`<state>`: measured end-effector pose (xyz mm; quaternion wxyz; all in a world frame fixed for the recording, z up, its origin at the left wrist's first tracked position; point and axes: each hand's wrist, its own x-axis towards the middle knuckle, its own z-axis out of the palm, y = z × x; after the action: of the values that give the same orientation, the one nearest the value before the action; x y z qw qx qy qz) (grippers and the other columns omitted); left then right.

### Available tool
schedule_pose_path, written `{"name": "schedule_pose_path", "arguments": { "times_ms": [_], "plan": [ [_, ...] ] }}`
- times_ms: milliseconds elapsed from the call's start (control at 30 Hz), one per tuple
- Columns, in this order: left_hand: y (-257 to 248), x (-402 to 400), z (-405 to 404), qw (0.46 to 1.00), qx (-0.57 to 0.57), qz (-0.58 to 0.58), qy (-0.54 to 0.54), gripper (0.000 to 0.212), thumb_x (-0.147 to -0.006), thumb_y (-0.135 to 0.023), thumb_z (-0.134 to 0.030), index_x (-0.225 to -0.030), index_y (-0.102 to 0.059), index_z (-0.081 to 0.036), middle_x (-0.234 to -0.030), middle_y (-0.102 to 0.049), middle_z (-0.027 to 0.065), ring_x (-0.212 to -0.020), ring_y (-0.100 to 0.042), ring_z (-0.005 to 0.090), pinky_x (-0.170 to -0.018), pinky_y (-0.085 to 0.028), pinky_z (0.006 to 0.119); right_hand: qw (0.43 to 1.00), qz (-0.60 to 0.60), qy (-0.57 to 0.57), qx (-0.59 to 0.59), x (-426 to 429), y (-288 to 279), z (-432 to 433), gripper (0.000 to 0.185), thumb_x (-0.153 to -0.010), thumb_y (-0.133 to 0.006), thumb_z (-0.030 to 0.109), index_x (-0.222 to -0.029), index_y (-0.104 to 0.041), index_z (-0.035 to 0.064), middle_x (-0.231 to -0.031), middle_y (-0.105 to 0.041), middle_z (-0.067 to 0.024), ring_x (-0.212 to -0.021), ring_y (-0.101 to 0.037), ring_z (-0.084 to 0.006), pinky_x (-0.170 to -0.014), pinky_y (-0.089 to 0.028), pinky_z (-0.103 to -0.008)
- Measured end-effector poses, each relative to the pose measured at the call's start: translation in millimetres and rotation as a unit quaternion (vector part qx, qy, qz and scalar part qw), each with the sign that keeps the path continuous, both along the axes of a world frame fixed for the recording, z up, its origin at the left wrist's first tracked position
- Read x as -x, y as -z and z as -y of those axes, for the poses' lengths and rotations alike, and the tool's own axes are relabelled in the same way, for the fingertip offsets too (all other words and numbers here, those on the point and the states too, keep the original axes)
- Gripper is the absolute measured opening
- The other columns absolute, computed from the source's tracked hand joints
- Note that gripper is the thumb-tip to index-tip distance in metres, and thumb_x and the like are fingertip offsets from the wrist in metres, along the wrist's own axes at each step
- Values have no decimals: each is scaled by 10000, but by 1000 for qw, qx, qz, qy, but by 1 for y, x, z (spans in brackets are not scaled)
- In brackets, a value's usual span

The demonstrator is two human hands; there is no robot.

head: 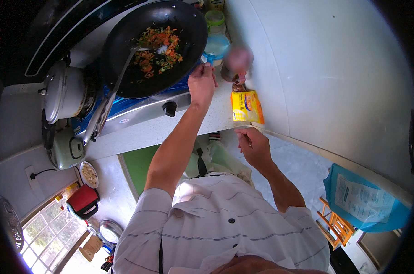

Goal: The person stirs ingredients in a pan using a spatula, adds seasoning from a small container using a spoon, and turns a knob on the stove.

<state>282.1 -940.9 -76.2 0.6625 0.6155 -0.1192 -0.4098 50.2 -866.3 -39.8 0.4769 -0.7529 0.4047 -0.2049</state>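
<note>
A black wok (119,68) on the gas stove holds chopped orange and green vegetables (171,44) with a small white heap on them. A metal spatula (123,72) rests in it, its handle over the stove's front edge. My left hand (203,84), beside the wok's right rim, has its fingers closed on the handle of a blue-lidded container (216,46). My right hand (256,145) hangs before the counter edge, fingers curled, its palm side partly hidden; whether it holds anything is unclear. A yellow packet (246,107) with writing lies above it, near the wall.
Left of the wok stand a lidded metal pot (65,90) and a pale green appliance (65,150). A green-lidded container (215,17) and a pinkish-topped container (237,60) line the wall. Further left are a plate of food (89,174) and a red appliance (83,200).
</note>
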Motion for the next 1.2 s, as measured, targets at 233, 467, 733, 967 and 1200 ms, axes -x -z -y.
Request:
{"name": "schedule_pose_path", "arguments": {
  "times_ms": [233,467,733,967,1200],
  "plan": [
    [39,-7,55,998,-16,54,2,298,-987,-530,-236,-814,-619,-11,-621,-564,48,-488,-514,117,-465,-401,276,1000,-23,4,-9,25,17,-7,136,-949,-564,62,-1019,-650,-16,-775,-621,-56,-589,-591,-90,-546,-490,-240],
    [97,-27,104,988,-39,148,-13,233,-986,-518,-236,-910,-652,-60,-706,-591,29,-510,-502,133,-443,-392,295,997,-58,20,-50,46,24,-17,136,-955,-569,84,-1004,-657,-7,-740,-620,-43,-578,-590,-90,-537,-487,-241],
    [88,-29,120,981,-121,139,53,228,-954,-528,-206,-1014,-698,-66,-906,-706,104,-736,-654,188,-634,-523,342,985,-86,68,-137,48,14,-15,110,-942,-598,96,-993,-670,29,-762,-637,-74,-590,-606,-129,-588,-493,-276],
    [46,-14,105,859,-236,410,198,285,-898,-535,-230,-1032,-690,-32,-1082,-671,220,-981,-666,358,-859,-536,442,985,-86,47,-145,36,18,-18,125,-947,-586,86,-1003,-676,20,-721,-607,-48,-575,-590,-106,-523,-485,-267],
    [-22,-14,-64,936,-94,324,101,261,-892,-498,-32,-1111,-638,-6,-941,-687,191,-919,-678,334,-809,-539,400,983,-12,-37,-178,-27,29,-5,225,-967,-522,54,-1169,-583,-23,-788,-566,-47,-636,-556,-108,-558,-490,-257]
  ]
}}
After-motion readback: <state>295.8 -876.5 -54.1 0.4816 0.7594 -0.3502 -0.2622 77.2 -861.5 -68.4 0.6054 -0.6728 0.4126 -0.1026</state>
